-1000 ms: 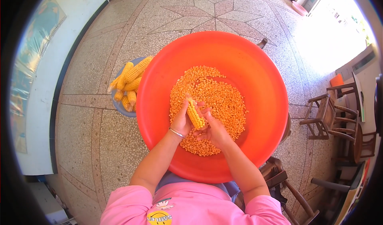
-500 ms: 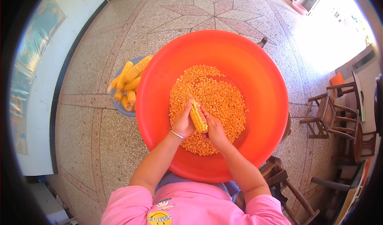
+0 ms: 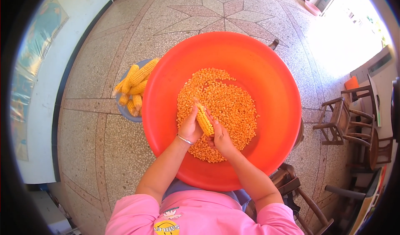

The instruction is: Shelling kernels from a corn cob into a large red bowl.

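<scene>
Both my hands hold one ear of corn (image 3: 204,121) over a large red-orange basin (image 3: 275,85). My left hand (image 3: 190,126) wraps its left side, a silver bangle at the wrist. On the other side my right hand (image 3: 221,138) presses against the cob, fingers curled round it; part of the grip is hidden. The ear tilts, its tip end pointing up and away from me, with yellow kernels showing along the face. Loose corn kernels (image 3: 233,106) lie in a wide heap on the basin's bottom, beneath my hands.
Left of the red basin, a blue-grey basin (image 3: 125,113) holds several ears of corn (image 3: 137,83). Wooden chairs (image 3: 337,120) stand at the right, and another chair (image 3: 306,201) is close by my right side. A white wall (image 3: 62,68) runs along the left.
The ear of corn has shifted slightly up and left in my hands. My right hand has moved slightly left along with it. The kernel heap looks much the same.
</scene>
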A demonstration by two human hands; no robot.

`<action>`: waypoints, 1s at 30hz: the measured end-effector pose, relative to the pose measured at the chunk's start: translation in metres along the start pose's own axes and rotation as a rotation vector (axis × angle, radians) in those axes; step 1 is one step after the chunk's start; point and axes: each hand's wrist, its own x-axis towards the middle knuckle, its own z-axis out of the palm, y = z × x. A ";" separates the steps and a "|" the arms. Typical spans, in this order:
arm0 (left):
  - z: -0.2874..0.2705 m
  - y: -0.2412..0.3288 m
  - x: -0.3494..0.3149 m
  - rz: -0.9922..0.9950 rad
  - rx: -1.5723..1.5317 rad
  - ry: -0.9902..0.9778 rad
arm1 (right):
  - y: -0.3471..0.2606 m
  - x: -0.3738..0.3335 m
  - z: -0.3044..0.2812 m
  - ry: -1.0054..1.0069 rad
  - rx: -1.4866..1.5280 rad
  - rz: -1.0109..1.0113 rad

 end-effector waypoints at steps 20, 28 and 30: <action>-0.006 -0.001 0.001 0.003 0.003 -0.036 | -0.008 -0.004 0.002 -0.030 -0.090 -0.026; 0.001 0.003 -0.002 -0.052 -0.042 -0.030 | -0.005 0.002 -0.004 0.031 -0.037 0.039; 0.001 0.003 -0.002 -0.040 -0.034 -0.030 | -0.013 -0.003 -0.001 0.020 0.140 0.109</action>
